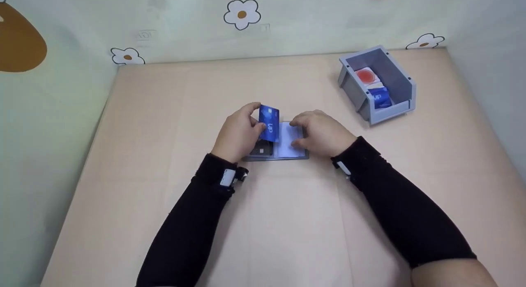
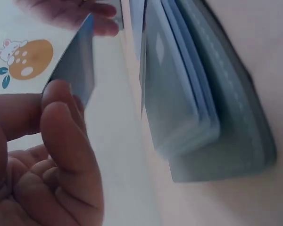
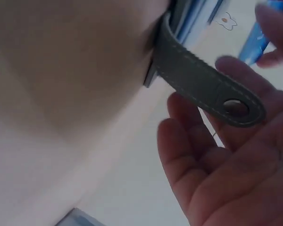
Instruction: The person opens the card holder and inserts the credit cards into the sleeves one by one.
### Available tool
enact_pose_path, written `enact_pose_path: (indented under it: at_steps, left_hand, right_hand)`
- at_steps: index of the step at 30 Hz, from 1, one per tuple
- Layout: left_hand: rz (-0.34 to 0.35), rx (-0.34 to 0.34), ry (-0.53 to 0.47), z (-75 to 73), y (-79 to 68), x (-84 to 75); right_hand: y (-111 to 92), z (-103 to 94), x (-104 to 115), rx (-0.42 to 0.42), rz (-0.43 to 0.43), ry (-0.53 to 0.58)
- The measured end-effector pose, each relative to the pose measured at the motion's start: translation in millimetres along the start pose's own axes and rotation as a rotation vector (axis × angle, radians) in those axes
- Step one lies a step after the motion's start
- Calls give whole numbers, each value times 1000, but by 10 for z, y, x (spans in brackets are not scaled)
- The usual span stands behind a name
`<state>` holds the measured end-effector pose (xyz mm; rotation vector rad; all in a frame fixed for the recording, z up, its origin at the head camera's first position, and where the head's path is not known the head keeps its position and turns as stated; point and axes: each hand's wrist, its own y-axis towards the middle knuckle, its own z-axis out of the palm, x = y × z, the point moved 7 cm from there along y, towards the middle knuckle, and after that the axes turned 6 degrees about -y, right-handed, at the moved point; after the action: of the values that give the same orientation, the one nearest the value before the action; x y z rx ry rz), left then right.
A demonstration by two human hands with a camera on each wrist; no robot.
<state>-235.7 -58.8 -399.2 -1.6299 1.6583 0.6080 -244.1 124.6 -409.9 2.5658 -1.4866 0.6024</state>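
Observation:
A blue bank card (image 1: 269,121) is pinched upright between thumb and fingers of my left hand (image 1: 238,133), above an opened card holder (image 1: 291,149). In the left wrist view the card (image 2: 78,70) appears nearly edge-on, apart from the holder's stacked clear sleeves (image 2: 174,99). A dark card with a chip (image 1: 261,149) shows on the holder's left side. My right hand (image 1: 324,133) is at the holder's right side, thumb and index finger spread over the pale sleeve. Past its loosely bent fingers, in the right wrist view, runs a grey snap strap (image 3: 198,77).
A grey bin (image 1: 394,113) stands at the back right, beyond my right hand. In it lie a card with a red circle (image 1: 366,76) and another blue card (image 1: 380,97). Patterned walls (image 1: 181,28) border the table (image 1: 164,114) at the back and sides.

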Motion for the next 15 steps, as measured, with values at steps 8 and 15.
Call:
enact_pose_path:
  at_steps: [8,15]
  left_hand:
    - [-36,45,100,-4,6,57]
    - [-40,89,151,14,-6,67]
  right_hand:
    - [-27,89,0,98,-3,-85]
    - [-17,102,8,85,-19,-106]
